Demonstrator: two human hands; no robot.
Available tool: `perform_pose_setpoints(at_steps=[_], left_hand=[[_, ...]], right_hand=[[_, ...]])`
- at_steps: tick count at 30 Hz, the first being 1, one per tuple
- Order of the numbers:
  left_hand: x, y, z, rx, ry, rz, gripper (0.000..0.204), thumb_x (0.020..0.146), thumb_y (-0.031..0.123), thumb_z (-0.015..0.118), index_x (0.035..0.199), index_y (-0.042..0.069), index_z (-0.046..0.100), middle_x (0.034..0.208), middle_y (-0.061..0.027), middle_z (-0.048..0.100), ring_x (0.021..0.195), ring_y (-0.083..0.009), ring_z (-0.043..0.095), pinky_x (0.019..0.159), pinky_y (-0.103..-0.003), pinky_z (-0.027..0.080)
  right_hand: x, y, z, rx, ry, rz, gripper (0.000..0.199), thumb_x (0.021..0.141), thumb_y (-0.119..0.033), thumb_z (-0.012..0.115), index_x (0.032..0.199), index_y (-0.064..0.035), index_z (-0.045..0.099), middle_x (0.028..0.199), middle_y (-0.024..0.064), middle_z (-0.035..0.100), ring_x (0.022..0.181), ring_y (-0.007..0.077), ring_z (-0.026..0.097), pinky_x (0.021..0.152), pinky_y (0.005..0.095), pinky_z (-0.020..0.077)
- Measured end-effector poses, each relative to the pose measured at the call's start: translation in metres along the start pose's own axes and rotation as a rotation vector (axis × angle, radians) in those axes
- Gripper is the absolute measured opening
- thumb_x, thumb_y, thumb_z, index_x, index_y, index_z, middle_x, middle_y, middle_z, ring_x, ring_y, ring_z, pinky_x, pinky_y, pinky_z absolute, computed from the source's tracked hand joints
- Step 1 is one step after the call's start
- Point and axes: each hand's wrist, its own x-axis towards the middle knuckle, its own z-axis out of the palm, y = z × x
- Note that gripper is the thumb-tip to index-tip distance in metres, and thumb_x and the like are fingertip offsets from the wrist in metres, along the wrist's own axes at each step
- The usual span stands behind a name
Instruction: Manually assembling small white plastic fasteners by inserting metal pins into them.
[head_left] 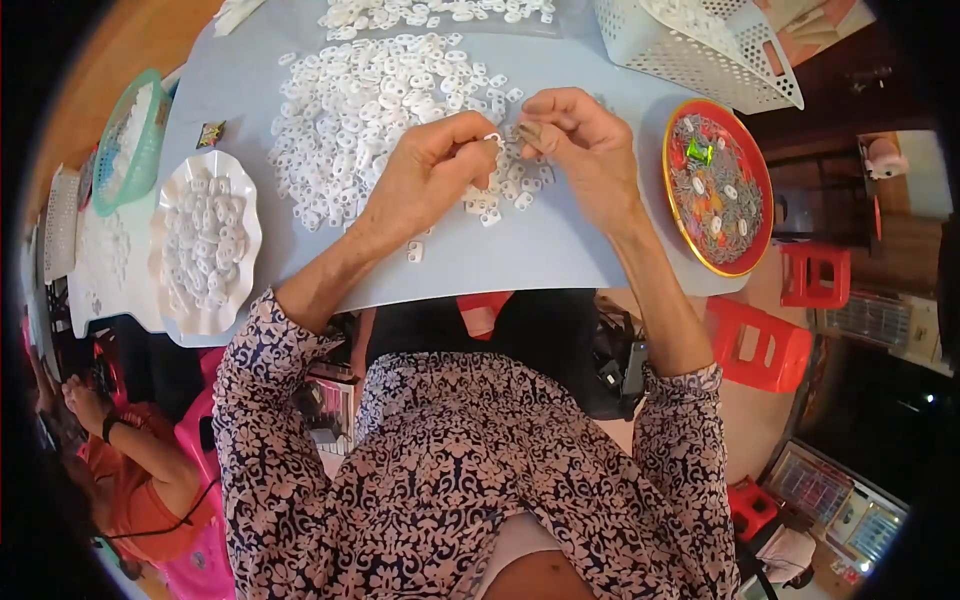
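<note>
Pinching a small white ring [492, 138] in the left hand [430, 175] while the right hand [580, 140] grips a tiny piece [527, 131], either could slip into the pile [370, 110] on the worktop [560, 250].

Table [560, 255]: fills the upper middle of the frame.
Heap of small plastic pieces [370, 100]: on the table, upper centre.
Left hand [430, 175]: over the heap's lower right edge, just left of the right hand [580, 140].
Scalloped dish [205, 245]: left edge of the table, with pieces in it.
Round basket [130, 140]: above and left of the dish.
Round plate [717, 185]: right of the hands.
Perforated basket [700, 45]: top right, above the plate.
Stools [765, 345]: lower right, beside the table.
</note>
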Motion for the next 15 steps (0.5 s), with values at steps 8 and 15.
perform_pose_setpoints(at_steps=[8,15], left_hand=[[0.0015,0.0010,-0.0025,-0.147,0.024,-0.023,0.017,0.090,0.014,0.052,0.095,0.002,0.063,0.079,-0.0024,0.064,0.072,-0.0062,0.052,0.067,-0.021,0.043],[0.0023,-0.0031,-0.0018,-0.121,-0.020,-0.018,0.020,0.091,0.015,0.053,0.101,0.001,0.064,0.084,-0.0033,0.066,0.071,-0.0075,0.053,0.068,-0.022,0.045]], right_hand=[[0.0001,0.0024,0.0045,-0.048,0.012,-0.018,0.020,0.088,-0.005,0.062,0.107,0.0008,0.059,0.096,0.0060,0.065,0.084,0.0090,0.061,0.073,0.0220,0.0509],[-0.0043,0.0019,0.0093,-0.143,0.043,-0.071,0.018,0.086,-0.001,0.062,0.104,0.0014,0.060,0.092,0.0055,0.065,0.083,0.0093,0.061,0.075,0.0227,0.0505]])
